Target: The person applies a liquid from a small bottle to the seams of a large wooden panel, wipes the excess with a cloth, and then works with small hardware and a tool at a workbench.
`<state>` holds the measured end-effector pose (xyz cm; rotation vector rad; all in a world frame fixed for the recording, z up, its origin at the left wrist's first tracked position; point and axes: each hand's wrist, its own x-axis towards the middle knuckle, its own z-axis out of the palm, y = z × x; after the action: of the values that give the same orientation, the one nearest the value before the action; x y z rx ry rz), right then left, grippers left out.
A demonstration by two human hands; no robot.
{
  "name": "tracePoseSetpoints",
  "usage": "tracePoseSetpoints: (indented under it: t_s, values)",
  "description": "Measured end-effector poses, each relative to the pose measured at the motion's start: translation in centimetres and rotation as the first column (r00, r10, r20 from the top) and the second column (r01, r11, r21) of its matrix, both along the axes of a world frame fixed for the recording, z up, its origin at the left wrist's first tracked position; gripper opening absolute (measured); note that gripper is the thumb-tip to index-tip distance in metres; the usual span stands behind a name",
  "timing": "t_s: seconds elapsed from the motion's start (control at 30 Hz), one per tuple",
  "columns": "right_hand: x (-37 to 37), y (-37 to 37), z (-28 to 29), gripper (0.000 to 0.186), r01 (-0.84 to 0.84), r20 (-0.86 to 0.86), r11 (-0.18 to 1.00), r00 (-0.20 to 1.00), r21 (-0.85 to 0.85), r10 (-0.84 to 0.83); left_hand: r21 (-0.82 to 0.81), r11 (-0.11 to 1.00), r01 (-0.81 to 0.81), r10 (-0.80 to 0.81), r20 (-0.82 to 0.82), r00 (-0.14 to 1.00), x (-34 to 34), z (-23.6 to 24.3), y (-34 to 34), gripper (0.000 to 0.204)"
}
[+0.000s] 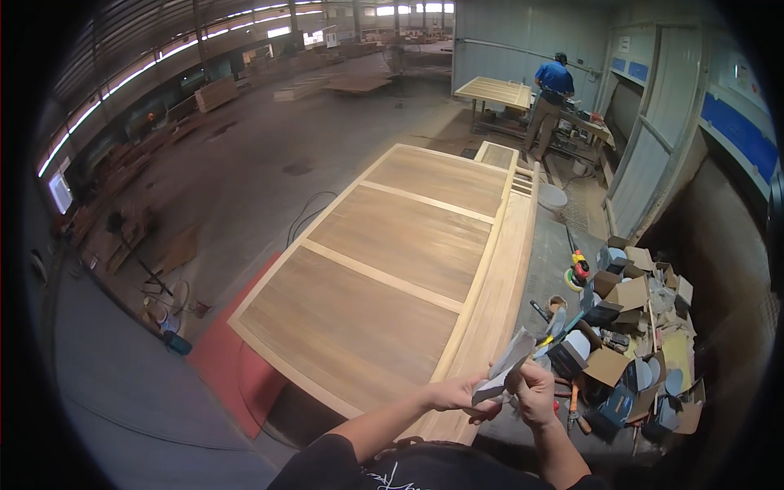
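Both hands are at the near right corner of a large wooden panel (pixel 371 302) with pale frame strips and three darker fields. A folded grey sheet of sandpaper (pixel 514 356) is held between them, its upper end standing up. My left hand (pixel 459 394) grips its lower left side. My right hand (pixel 536 395), fingers curled, pinches its right side. The fingertips are partly hidden behind the sheet. Under the hands and along the panel's right side runs a long pale board (pixel 505 282).
On the grey bench at right lie a red and yellow sander (pixel 579 268), open cardboard boxes (pixel 609 365) with round discs, and an orange-handled tool (pixel 575 398). A white bucket (pixel 553 197) stands beyond. Farther back, a person in blue (pixel 554 79) works beside another wooden panel (pixel 496 92).
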<state>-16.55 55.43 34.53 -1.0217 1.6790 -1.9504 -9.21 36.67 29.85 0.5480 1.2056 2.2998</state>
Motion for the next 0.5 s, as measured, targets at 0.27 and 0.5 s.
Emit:
tracePoseSetpoints:
  t_s: [0.27,0.5]
  values:
    - [0.1,0.4,1.0,0.021,-0.091,-0.189,0.973,0.973,0.213,0.133,-0.006,0.998,0.065,-0.065,-0.053,0.996,0.3,-1.0,-0.6,0.061]
    - [2.1,0.9,1.7,0.023,-0.084,-0.132,0.969,0.984,0.232,0.117,0.08,0.978,0.194,-0.191,-0.042,0.981,0.4,-2.3,-0.2,0.041]
